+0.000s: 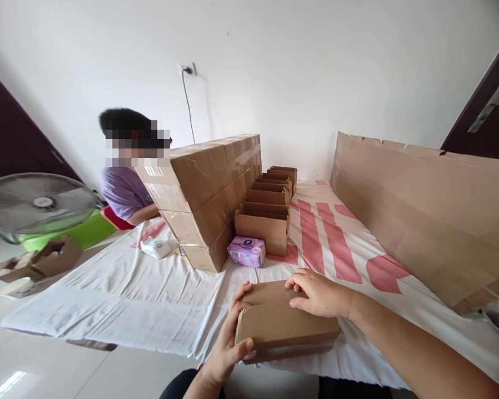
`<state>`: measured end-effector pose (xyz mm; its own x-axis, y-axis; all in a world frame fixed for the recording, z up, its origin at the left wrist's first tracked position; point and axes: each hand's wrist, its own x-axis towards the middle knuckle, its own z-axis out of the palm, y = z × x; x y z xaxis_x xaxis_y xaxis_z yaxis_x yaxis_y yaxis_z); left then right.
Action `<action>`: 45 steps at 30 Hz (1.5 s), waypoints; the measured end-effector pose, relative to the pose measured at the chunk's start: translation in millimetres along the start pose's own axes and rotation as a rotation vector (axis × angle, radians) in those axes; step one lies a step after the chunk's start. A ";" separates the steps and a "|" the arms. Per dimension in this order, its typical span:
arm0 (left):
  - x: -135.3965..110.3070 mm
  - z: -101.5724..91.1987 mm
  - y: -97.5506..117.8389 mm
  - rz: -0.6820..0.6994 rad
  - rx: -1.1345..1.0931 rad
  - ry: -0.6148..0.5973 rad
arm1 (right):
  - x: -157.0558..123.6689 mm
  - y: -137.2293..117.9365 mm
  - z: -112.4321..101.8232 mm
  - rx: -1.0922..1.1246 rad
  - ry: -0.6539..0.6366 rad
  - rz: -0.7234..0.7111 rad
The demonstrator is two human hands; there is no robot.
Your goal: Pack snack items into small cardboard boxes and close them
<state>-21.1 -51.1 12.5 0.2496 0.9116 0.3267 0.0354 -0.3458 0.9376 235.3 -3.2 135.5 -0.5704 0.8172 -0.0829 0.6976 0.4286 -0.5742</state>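
A flat brown cardboard box [285, 324] lies in front of me on the white and red sheet [158, 299]. My left hand [228, 346] grips its left end, fingers curled over the top edge and thumb on the side. My right hand [320, 292] rests on the box's top, fingers bent and pressing on the lid. A purple tissue pack [246, 251] lies a little farther away, by the stacked cartons.
A wall of large taped cartons [210, 194] stands in the middle, with a row of open small boxes [268, 213] beside it. Big cardboard sheets [432, 210] lean at the right. Another person [127, 185] sits behind the cartons. A fan [35, 205] and loose boxes [37, 263] are at the left.
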 end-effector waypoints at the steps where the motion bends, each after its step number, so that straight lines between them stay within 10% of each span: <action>1: -0.1 0.4 0.2 -0.005 -0.005 -0.001 | -1.1 -0.3 -0.4 -0.003 -0.005 -0.001; 31: 1.0 0.7 -6.9 0.036 0.002 0.028 | 20.2 4.6 4.0 -0.137 -0.022 -0.121; 40: 1.0 -1.4 -15.2 0.098 0.059 0.029 | 5.2 10.8 15.2 -0.133 0.146 -0.187; 45: 1.6 -0.2 -15.8 0.121 0.044 0.031 | -6.4 14.3 12.0 0.061 0.465 -0.345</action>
<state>-21.5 -44.1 -1.8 0.2244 0.8690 0.4410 0.0491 -0.4621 0.8855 243.7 -6.9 118.1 -0.5000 0.7233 0.4763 0.4711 0.6887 -0.5512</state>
